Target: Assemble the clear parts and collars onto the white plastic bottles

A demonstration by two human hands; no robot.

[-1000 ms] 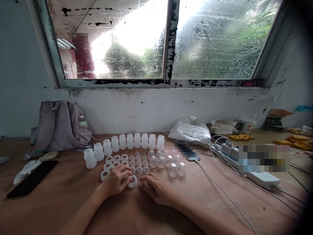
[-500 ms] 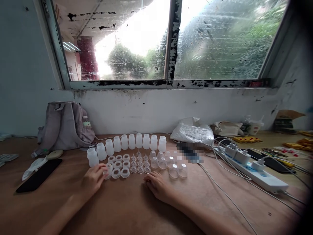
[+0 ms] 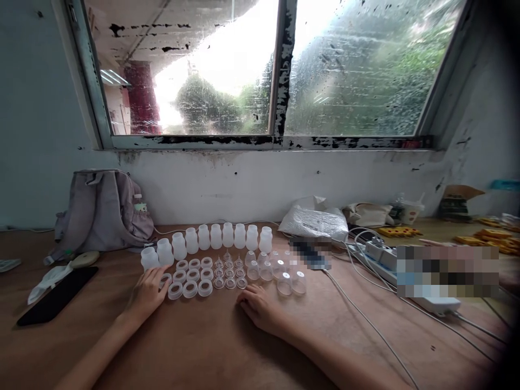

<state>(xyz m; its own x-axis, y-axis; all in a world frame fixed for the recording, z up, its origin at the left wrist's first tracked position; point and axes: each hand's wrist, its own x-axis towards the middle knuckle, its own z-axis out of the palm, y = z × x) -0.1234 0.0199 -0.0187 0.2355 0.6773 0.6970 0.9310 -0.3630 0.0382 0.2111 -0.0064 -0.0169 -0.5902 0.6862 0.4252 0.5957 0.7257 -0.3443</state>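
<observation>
Arranging rings (image 3: pixel 190 296) appears the present step: the left hand (image 3: pixel 147 292) straddles one outlying ring (image 3: pixel 164 277) left of the rows, grip uncertain; the right hand (image 3: pixel 255 304) rests loosely curled on the surface (image 3: pixel 190 341), contents unclear; aligning calls for a light pinch.

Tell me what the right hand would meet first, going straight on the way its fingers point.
The right hand would likely meet the front row of clear nipples first, though depth is hard to judge.

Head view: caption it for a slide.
Left hand at the rings, right hand on the table, bottles lined up behind.
</observation>
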